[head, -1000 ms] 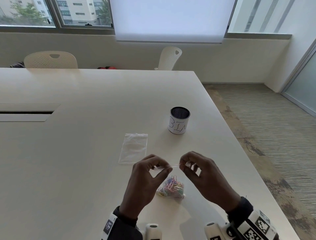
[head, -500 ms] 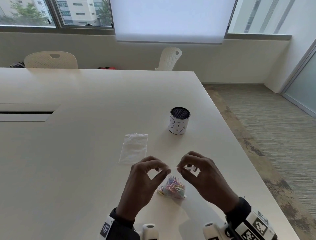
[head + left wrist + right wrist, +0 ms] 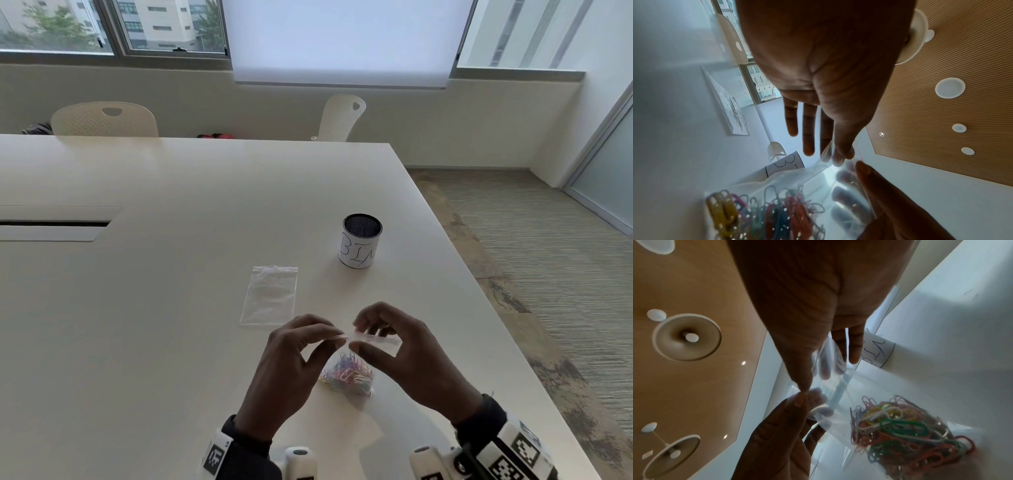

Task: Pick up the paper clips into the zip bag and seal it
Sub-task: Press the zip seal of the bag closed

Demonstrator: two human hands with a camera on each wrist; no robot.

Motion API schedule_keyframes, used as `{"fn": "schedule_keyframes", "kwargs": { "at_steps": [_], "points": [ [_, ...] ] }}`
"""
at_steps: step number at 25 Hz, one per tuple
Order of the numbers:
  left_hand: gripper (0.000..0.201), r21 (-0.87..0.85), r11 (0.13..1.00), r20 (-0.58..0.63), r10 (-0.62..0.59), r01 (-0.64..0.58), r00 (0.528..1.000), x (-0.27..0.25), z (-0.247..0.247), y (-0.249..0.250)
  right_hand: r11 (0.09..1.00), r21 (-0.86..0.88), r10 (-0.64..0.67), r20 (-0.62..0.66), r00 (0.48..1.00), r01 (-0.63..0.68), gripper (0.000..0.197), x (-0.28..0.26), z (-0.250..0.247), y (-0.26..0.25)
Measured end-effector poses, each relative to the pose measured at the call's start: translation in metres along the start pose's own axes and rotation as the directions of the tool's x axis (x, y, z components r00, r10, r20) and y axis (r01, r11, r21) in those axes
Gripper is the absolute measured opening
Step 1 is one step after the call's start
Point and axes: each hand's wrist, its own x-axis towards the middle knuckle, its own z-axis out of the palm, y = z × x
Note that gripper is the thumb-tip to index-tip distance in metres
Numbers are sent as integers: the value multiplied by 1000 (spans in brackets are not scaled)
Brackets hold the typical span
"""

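Observation:
A clear zip bag hangs above the white table with a heap of coloured paper clips in its bottom. My left hand pinches the left end of the bag's top strip. My right hand pinches the same strip just beside it, thumb below and fingers above. In the left wrist view the paper clips fill the bag. The right wrist view shows the paper clips low in the bag and both thumbs meeting on the strip.
A second, empty zip bag lies flat on the table beyond my hands. A black mesh cup with a white label stands to the back right. The table's right edge runs close by. Two chairs stand at the far side.
My right hand has slid left along the bag's top strip until its fingertips sit close to my left hand's. The bag with the clips stays hanging between them.

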Motion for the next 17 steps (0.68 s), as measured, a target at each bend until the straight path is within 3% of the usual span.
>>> {"fn": "schedule_keyframes", "kwargs": {
  "at_steps": [3, 6, 11, 13, 17],
  "points": [
    [14, -1, 1000, 43, 27, -27, 999, -1, 1, 6, 948, 263, 144, 150, 978, -180, 46, -4, 1, 5],
    [17, -7, 998, 27, 65, -64, 998, 1, 0, 17, 771, 566, 170, 256, 952, -290, 53, -8, 2, 1],
    [16, -93, 995, -91, 19, -28, 996, 9, -6, 36, 712, 644, 33, 366, 930, -279, 56, -12, 16, -5],
    [20, -127, 992, -138, -31, 13, 990, 12, -7, 37, 708, 644, 86, 330, 940, -291, 48, -12, 28, -4],
    [11, -165, 979, -204, -149, 116, 968, 15, -10, 25, 682, 642, 198, 299, 934, -350, 29, -12, 37, -2]
  ]
}}
